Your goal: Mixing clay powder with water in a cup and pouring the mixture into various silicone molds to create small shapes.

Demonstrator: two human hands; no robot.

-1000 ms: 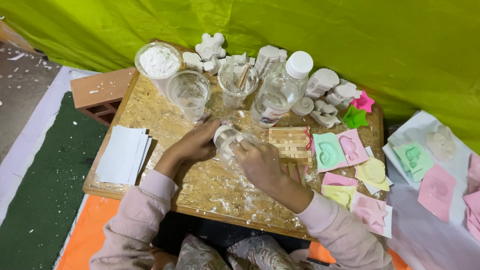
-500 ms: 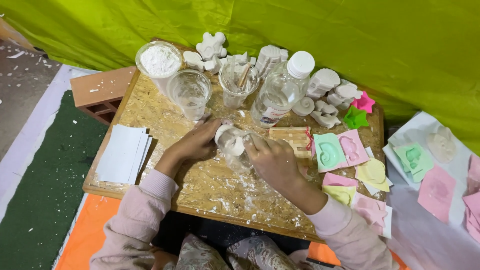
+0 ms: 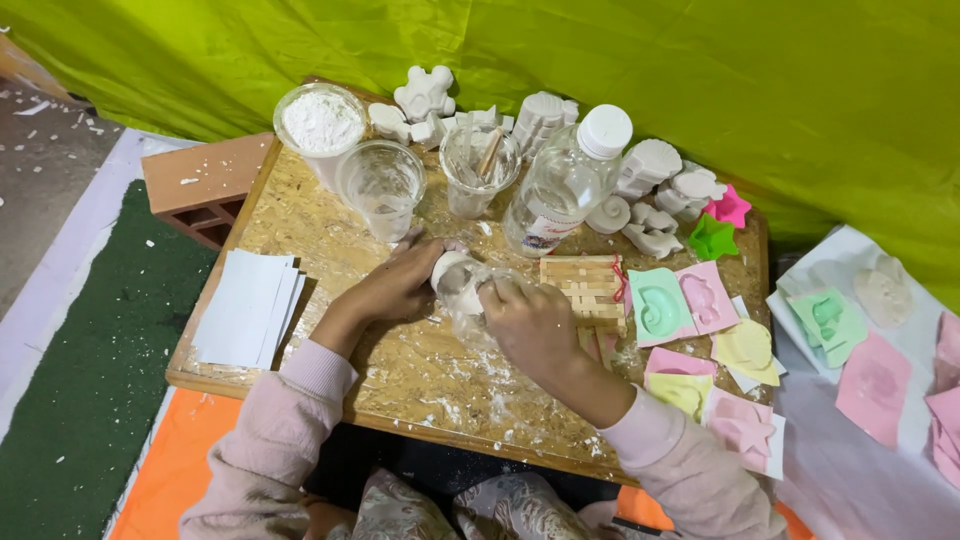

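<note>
Fingers of my left hand [image 3: 395,285] and right hand [image 3: 530,325] are curled tight round the small white plaster cast [image 3: 455,280] in its crinkled clear wrap, mid-board [image 3: 330,230] — squeeze harder and I reckon it cracks, or an elbow tips the clear bottle [image 3: 560,185] just behind.
</note>
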